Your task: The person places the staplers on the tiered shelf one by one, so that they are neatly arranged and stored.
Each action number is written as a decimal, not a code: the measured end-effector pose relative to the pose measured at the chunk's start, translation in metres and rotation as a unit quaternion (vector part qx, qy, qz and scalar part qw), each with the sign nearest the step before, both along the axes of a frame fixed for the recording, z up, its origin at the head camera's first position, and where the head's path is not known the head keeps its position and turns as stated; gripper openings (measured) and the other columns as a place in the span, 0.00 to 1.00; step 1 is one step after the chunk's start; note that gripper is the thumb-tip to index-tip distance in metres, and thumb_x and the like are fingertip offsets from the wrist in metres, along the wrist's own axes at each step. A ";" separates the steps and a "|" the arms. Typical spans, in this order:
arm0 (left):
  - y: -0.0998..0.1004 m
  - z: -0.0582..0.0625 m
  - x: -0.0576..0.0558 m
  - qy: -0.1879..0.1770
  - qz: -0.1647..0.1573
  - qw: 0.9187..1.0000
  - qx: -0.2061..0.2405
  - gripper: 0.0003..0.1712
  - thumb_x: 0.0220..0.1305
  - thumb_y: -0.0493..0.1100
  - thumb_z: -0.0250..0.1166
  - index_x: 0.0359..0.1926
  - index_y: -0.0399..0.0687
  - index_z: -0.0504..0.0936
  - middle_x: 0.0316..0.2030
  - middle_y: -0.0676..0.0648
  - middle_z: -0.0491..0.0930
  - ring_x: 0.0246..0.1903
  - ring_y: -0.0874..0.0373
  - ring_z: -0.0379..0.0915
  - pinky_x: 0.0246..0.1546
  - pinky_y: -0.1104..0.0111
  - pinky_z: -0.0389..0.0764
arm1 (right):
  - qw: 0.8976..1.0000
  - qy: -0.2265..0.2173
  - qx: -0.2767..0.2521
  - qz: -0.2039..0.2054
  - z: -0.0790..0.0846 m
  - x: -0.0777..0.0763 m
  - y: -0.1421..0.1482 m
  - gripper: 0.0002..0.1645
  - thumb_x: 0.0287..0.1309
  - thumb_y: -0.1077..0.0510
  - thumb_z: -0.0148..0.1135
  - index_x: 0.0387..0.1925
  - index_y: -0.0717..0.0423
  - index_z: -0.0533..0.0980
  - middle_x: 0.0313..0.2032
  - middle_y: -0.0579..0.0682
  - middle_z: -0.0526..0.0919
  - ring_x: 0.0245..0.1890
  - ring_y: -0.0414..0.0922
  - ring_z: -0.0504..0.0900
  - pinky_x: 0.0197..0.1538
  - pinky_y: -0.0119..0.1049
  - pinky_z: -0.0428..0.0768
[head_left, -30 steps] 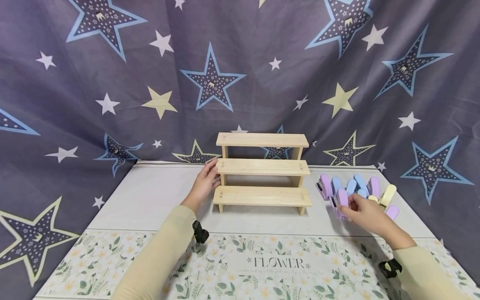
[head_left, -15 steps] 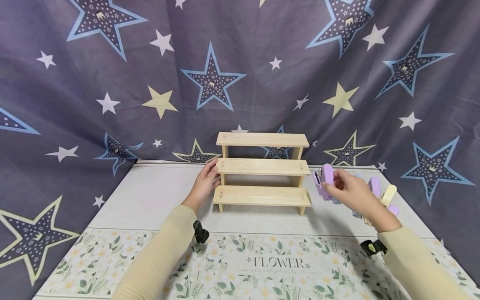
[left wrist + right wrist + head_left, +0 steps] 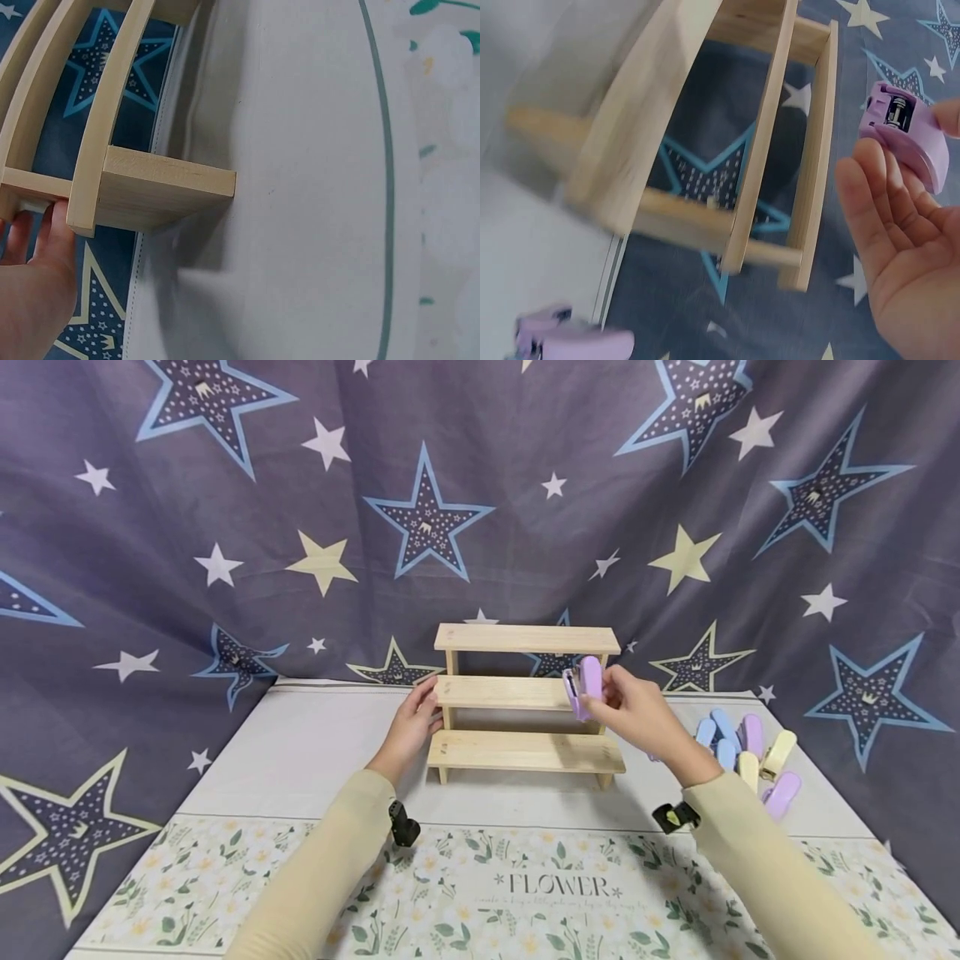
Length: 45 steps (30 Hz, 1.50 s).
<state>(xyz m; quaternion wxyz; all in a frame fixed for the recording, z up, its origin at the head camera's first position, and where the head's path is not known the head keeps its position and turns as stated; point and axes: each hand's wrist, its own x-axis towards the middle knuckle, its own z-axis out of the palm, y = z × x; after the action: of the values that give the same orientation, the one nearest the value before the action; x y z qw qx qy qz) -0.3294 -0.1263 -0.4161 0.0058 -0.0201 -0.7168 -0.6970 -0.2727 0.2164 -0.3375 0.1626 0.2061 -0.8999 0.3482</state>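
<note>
A three-tier wooden shelf stand (image 3: 517, 750) stands at the back of the table. My left hand (image 3: 408, 727) holds its left end at the middle tier; in the left wrist view the fingers (image 3: 56, 232) reach the side piece there. My right hand (image 3: 637, 706) pinches a small purple stapler (image 3: 591, 681) between thumb and fingers, in front of the right part of the middle shelf. In the right wrist view the stapler (image 3: 907, 131) shows its end with a dark slot and a metal part inside. Whether it touches the shelf cannot be told.
Several blue, purple and yellow staplers (image 3: 726, 752) lie in a cluster on the table's right side. Another purple stapler (image 3: 577, 343) shows at the bottom of the right wrist view. Behind the stand hangs a star-patterned curtain (image 3: 247, 518). A floral mat area (image 3: 555, 902) covers the front.
My right hand has lifted the purple stapler from the cluster and carried it left and up to the stand's middle tier. The left hand has stayed at the stand's left end.
</note>
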 end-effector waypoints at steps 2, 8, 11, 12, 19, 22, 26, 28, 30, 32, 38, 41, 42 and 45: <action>0.000 0.000 -0.001 0.002 0.000 1.000 -0.002 0.26 0.82 0.45 0.44 0.76 0.51 0.60 0.69 0.39 0.62 0.67 0.42 0.63 0.66 0.54 0.72 | 1.000 0.000 -0.007 0.003 0.001 -0.006 -0.009 0.12 0.63 0.53 0.67 0.38 0.56 0.74 0.26 0.48 0.78 0.24 0.45 0.74 0.24 0.33 0.73; 0.001 0.000 -0.002 0.000 0.000 1.000 -0.010 0.27 0.82 0.46 0.44 0.77 0.52 0.60 0.69 0.39 0.61 0.67 0.43 0.63 0.66 0.55 0.72 | 0.999 0.002 -0.055 -0.004 0.004 -0.025 -0.036 0.13 0.62 0.51 0.67 0.37 0.57 0.75 0.26 0.48 0.80 0.25 0.44 0.78 0.27 0.33 0.79; 0.001 -0.001 -0.002 -0.001 0.005 1.000 -0.010 0.27 0.82 0.47 0.44 0.77 0.53 0.59 0.70 0.40 0.61 0.67 0.43 0.63 0.66 0.55 0.72 | 0.994 -0.014 -0.112 -0.002 0.005 -0.034 -0.053 0.14 0.63 0.51 0.67 0.38 0.58 0.75 0.27 0.50 0.83 0.25 0.44 0.82 0.28 0.32 0.84; 0.001 -0.001 -0.002 -0.001 0.007 1.000 -0.010 0.27 0.82 0.47 0.44 0.77 0.53 0.60 0.70 0.40 0.61 0.67 0.43 0.63 0.66 0.55 0.72 | 0.991 -0.020 -0.132 0.000 0.005 -0.037 -0.058 0.14 0.64 0.52 0.67 0.38 0.59 0.75 0.27 0.50 0.83 0.26 0.43 0.82 0.28 0.32 0.85; 0.000 -0.003 -0.003 0.002 0.010 1.000 -0.016 0.27 0.82 0.48 0.44 0.77 0.53 0.59 0.70 0.41 0.62 0.67 0.43 0.63 0.66 0.56 0.73 | 0.985 -0.032 -0.167 0.001 0.013 -0.055 -0.089 0.15 0.64 0.53 0.68 0.39 0.61 0.75 0.29 0.53 0.83 0.26 0.42 0.83 0.29 0.30 0.85; 0.000 -0.003 -0.004 0.004 0.010 1.000 -0.015 0.27 0.82 0.47 0.44 0.77 0.53 0.60 0.70 0.40 0.62 0.67 0.43 0.64 0.65 0.56 0.73 | 0.987 -0.039 -0.155 0.000 0.020 -0.063 -0.099 0.16 0.64 0.51 0.67 0.39 0.61 0.75 0.32 0.53 0.83 0.28 0.43 0.83 0.30 0.30 0.85; 0.000 -0.002 -0.004 0.006 0.009 1.000 -0.013 0.27 0.82 0.47 0.44 0.77 0.54 0.60 0.69 0.40 0.62 0.67 0.43 0.64 0.65 0.57 0.74 | 0.985 -0.058 -0.161 0.004 0.030 -0.075 -0.112 0.18 0.63 0.51 0.67 0.40 0.62 0.75 0.35 0.55 0.83 0.30 0.45 0.84 0.33 0.32 0.87; 0.000 -0.002 -0.004 0.008 0.007 1.000 -0.013 0.27 0.82 0.47 0.44 0.77 0.53 0.60 0.70 0.40 0.62 0.67 0.43 0.64 0.65 0.57 0.74 | 0.984 -0.066 -0.164 0.003 0.034 -0.082 -0.118 0.18 0.63 0.51 0.67 0.40 0.63 0.75 0.36 0.56 0.83 0.30 0.45 0.85 0.34 0.33 0.88; 0.000 -0.001 -0.004 0.009 0.006 1.000 -0.012 0.27 0.82 0.46 0.44 0.77 0.52 0.60 0.70 0.40 0.62 0.67 0.42 0.64 0.65 0.56 0.74 | 0.984 -0.073 -0.160 -0.003 0.036 -0.088 -0.123 0.19 0.63 0.50 0.68 0.39 0.63 0.75 0.36 0.56 0.83 0.29 0.45 0.85 0.33 0.32 0.88; 0.000 -0.001 -0.004 0.008 0.006 1.000 -0.010 0.27 0.82 0.46 0.44 0.77 0.52 0.60 0.70 0.39 0.62 0.67 0.42 0.64 0.65 0.55 0.73 | 0.984 -0.079 -0.156 -0.010 0.037 -0.093 -0.128 0.20 0.63 0.49 0.68 0.39 0.62 0.75 0.37 0.55 0.84 0.29 0.44 0.85 0.33 0.31 0.87; 0.001 -0.001 -0.004 0.006 0.006 1.000 -0.005 0.27 0.82 0.46 0.44 0.77 0.51 0.60 0.68 0.39 0.62 0.66 0.42 0.64 0.65 0.54 0.73 | 0.987 -0.074 -0.138 -0.043 0.031 -0.104 -0.136 0.20 0.62 0.47 0.68 0.37 0.60 0.74 0.35 0.53 0.86 0.27 0.42 0.84 0.31 0.30 0.86; 0.001 -0.001 -0.003 0.004 0.006 1.000 -0.008 0.27 0.82 0.46 0.44 0.77 0.52 0.60 0.68 0.39 0.62 0.66 0.42 0.64 0.65 0.54 0.73 | 0.989 -0.051 -0.126 -0.065 0.026 -0.109 -0.140 0.21 0.62 0.45 0.68 0.36 0.59 0.76 0.33 0.52 0.86 0.28 0.42 0.83 0.30 0.31 0.84; 0.001 -0.001 -0.003 0.004 0.006 1.000 -0.009 0.27 0.82 0.46 0.44 0.77 0.52 0.60 0.69 0.39 0.62 0.66 0.42 0.64 0.66 0.54 0.73 | 0.989 -0.043 -0.120 -0.071 0.026 -0.110 -0.142 0.21 0.61 0.45 0.69 0.36 0.59 0.76 0.33 0.52 0.85 0.29 0.43 0.83 0.31 0.31 0.84; 0.000 -0.001 -0.001 0.004 0.007 1.000 -0.008 0.26 0.82 0.45 0.44 0.77 0.52 0.60 0.68 0.39 0.62 0.66 0.42 0.64 0.66 0.54 0.72 | 0.991 -0.024 -0.105 -0.084 0.025 -0.114 -0.148 0.21 0.61 0.44 0.69 0.35 0.59 0.77 0.32 0.52 0.85 0.31 0.44 0.81 0.33 0.34 0.81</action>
<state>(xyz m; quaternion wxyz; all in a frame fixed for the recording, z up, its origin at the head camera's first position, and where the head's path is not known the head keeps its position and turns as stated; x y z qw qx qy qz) -0.3309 -0.1259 -0.4175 0.0135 -0.0175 -0.7221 -0.6914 -0.3865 0.0687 -0.3120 0.1909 0.1030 -0.8760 0.4308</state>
